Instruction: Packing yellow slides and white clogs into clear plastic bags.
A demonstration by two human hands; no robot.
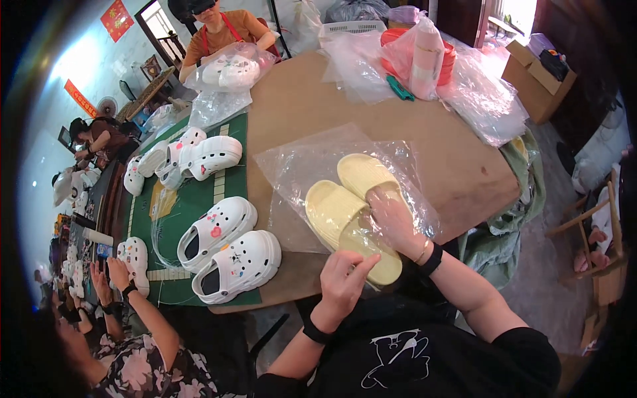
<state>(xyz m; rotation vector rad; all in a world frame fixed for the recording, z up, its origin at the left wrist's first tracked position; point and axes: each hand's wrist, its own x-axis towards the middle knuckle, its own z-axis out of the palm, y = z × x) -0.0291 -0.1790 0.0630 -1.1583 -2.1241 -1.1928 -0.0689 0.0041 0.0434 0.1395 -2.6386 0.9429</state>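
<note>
A pair of pale yellow slide sandals (328, 205) lies side by side at the table's near edge, with a clear plastic bag (292, 162) spread around and partly over them. My right hand (398, 219) is on the right-hand slide, its fingers curled at the strap and their tips partly hidden. My left hand (345, 282) is closed in a pinch beside the near end of the slides; what is between thumb and finger is too fine to make out. White clogs with colourful charms (229, 255) stand to the left.
More white clogs (211, 158) sit on a green cutting mat (232, 186). Clear bags (361, 60) and a red roll (453, 66) lie at the far side. A co-worker across the table handles bagged clogs (232, 71); another person's hands (119, 275) are at the left.
</note>
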